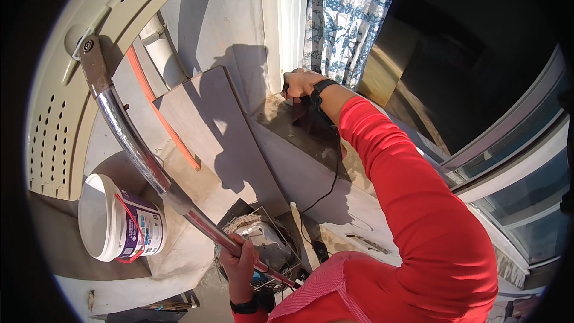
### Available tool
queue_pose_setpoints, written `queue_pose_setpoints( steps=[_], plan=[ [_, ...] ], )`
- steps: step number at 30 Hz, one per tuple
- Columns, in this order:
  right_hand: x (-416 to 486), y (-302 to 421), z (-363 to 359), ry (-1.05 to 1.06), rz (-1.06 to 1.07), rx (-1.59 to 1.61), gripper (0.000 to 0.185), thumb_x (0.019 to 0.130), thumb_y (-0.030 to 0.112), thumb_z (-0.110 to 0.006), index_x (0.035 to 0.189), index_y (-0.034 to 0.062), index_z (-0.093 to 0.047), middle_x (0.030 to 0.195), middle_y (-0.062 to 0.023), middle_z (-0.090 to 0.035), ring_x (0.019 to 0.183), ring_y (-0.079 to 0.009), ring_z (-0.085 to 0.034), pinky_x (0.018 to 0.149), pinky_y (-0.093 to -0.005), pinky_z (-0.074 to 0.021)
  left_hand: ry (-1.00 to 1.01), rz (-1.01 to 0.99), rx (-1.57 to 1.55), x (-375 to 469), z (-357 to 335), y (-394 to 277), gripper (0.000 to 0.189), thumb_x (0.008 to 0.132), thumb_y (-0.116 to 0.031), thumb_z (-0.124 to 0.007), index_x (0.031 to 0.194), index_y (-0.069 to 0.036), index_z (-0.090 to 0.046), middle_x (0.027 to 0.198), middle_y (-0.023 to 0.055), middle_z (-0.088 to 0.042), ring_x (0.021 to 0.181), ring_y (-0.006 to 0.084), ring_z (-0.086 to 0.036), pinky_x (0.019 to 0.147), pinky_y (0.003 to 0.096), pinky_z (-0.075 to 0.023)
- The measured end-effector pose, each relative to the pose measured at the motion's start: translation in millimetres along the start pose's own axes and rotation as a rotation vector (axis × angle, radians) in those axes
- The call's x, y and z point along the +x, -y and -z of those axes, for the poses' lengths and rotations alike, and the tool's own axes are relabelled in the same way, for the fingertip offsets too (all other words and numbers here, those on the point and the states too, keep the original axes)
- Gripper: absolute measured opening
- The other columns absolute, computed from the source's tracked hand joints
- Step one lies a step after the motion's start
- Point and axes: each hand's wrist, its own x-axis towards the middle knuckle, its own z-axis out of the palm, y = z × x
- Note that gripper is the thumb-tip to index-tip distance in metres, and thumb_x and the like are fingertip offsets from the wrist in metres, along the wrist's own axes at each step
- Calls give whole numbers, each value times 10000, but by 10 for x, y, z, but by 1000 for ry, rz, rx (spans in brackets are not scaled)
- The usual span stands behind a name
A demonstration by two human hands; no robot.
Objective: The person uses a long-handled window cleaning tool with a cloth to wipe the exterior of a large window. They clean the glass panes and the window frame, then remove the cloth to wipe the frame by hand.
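Observation:
My left hand (238,262) grips the metal tube (210,229) of a frame bolted to a beige perforated plastic panel (49,143). My right hand (299,83) is at the lower corner of a white window frame (291,18), closed around a small dark object that its fingers mostly hide. Dark brown material (309,116) hangs just below that hand, over the stained sill. A thin black cable (336,166) runs down from near the right wrist. The blue and white patterned curtain (345,22) hangs beside the right hand.
A white bucket (96,220) with a red handle lies tilted at left. A grey board (228,134) leans against the wall, near an orange strip (166,116) and a white pipe (166,54). Coiled wire (287,237) is by my left hand. Glazed window panels (529,202) stand at right.

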Motion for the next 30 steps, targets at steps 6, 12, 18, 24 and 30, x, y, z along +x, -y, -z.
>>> queue_pose_setpoints(
  steps=[6,12,18,24,30],
  plan=[
    [-1409,-343,-3,17,-161,69,389,720,178,-560,1069,23,-639,1224,-282,-460,1023,-437,-546,806,-461,-474,147,-79,-28,105,-1,73,147,851,-1,-508,887,-54,-375,548,30,-414,378,93,-395,365,232,-349],
    [-3284,-459,-14,-34,-272,153,599,810,260,-532,1382,223,-359,1367,-336,-240,1148,-494,-421,975,-462,-375,279,-87,-42,50,13,140,149,850,-19,-508,884,-61,-369,543,24,-401,369,90,-376,361,232,-340],
    [-4700,-598,-22,-181,-326,-908,475,821,293,-529,1225,43,-534,1250,-243,-472,1233,-393,-381,1090,-496,-155,355,-47,-10,58,-240,230,148,851,-16,-509,887,-61,-372,543,22,-403,370,89,-378,363,233,-343],
    [-5090,-706,-74,441,-267,-1182,396,818,276,-511,1094,22,-636,1178,-162,-581,1164,-365,-467,1071,-528,-171,451,-14,14,-95,-597,306,148,852,-13,-510,891,-60,-376,543,21,-405,372,88,-380,366,234,-346],
    [-5436,-920,-167,374,-279,-1173,454,862,389,-472,1081,30,-644,1151,-162,-594,1169,-356,-463,1068,-527,-179,487,-3,37,-305,-842,371,147,853,-10,-511,894,-60,-380,544,19,-407,374,88,-382,369,235,-349]
  ],
)
